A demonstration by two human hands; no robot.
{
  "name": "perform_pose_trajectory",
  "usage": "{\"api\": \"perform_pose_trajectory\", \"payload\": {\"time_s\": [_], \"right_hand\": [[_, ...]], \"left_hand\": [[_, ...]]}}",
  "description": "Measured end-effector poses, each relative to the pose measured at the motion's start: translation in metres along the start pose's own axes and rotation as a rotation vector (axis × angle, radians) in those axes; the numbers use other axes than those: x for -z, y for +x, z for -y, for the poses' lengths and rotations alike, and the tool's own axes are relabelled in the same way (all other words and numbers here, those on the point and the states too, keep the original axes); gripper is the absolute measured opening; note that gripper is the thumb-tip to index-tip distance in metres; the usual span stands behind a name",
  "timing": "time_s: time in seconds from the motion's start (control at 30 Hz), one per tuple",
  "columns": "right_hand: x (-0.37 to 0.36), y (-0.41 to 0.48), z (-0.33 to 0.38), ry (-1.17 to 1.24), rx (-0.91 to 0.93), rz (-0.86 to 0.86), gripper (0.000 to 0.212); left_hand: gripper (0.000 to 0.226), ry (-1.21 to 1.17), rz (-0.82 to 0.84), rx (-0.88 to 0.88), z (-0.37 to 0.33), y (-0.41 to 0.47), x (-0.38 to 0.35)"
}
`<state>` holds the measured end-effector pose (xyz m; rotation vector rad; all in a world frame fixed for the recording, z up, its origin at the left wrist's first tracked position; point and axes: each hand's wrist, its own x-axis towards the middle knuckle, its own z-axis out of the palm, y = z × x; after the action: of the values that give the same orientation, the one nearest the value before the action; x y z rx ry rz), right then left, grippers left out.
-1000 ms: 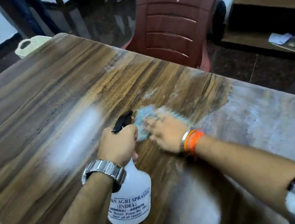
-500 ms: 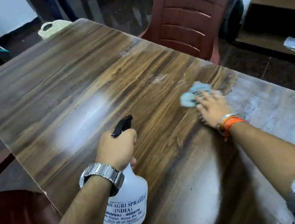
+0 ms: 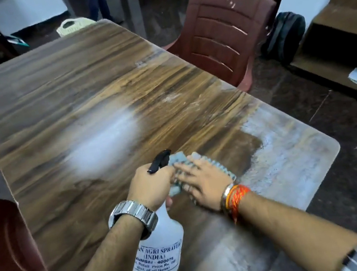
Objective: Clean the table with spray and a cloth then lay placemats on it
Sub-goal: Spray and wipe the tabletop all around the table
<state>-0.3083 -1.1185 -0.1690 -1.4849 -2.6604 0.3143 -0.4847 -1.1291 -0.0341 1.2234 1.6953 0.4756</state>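
While the left hand (image 3: 150, 184) grips the neck of the white plastic spray bottle (image 3: 158, 250), the bottle's long axis runs away from the person, black nozzle (image 3: 159, 160) pointing toward the table's far end. The right hand (image 3: 201, 182) lies flat, fingers spread, pressing the pale blue cloth (image 3: 222, 165) onto the brown wood-grain table (image 3: 69, 87). Compared with half a second earlier, cloth and right hand have moved left, now touching the left hand. A maroon plastic chair (image 3: 223, 29) stands at the table's right side on dark flooring.

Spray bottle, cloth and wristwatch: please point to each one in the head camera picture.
spray bottle (image 3: 160, 253): head view, white body above the label.
cloth (image 3: 222, 167): head view, edge beside the right hand.
wristwatch (image 3: 134, 213): head view, metal band.
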Motion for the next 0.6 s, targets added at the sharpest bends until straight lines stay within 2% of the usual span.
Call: {"api": "perform_pose_trajectory", "payload": {"time_s": [0.1,0.2,0.27,0.33,0.4,0.47,0.57,0.6], "right_hand": [[0.027,-0.014,-0.111,0.033,-0.302,-0.066,0.06],[0.045,-0.041,-0.232,-0.073,-0.649,-0.057,0.065],[0.053,-0.051,-0.268,-0.027,-0.808,0.027,0.072],[0.042,-0.046,-0.257,0.016,-0.868,0.05,0.067],[0.028,-0.04,-0.21,0.002,-0.734,0.021,0.07],[0.025,-0.039,-0.138,0.027,-0.503,-0.01,0.072],[0.013,-0.073,-0.018,0.088,-0.036,0.002,0.05],[0.005,-0.091,0.014,0.065,0.119,0.054,0.049]], "left_hand": [[0.016,-0.017,-0.035,0.041,-0.009,-0.016,-0.036],[0.012,-0.065,-0.095,0.063,-0.012,-0.032,-0.062],[0.013,-0.07,-0.113,0.081,-0.012,-0.04,-0.07],[0.013,-0.077,-0.132,0.099,-0.012,-0.047,-0.077],[0.012,-0.087,-0.147,0.106,-0.014,-0.054,-0.084],[0.013,-0.092,-0.162,0.109,-0.014,-0.059,-0.089],[0.014,-0.121,-0.201,0.082,-0.017,-0.068,-0.096],[0.015,-0.114,-0.211,0.078,-0.017,-0.07,-0.097]]}}
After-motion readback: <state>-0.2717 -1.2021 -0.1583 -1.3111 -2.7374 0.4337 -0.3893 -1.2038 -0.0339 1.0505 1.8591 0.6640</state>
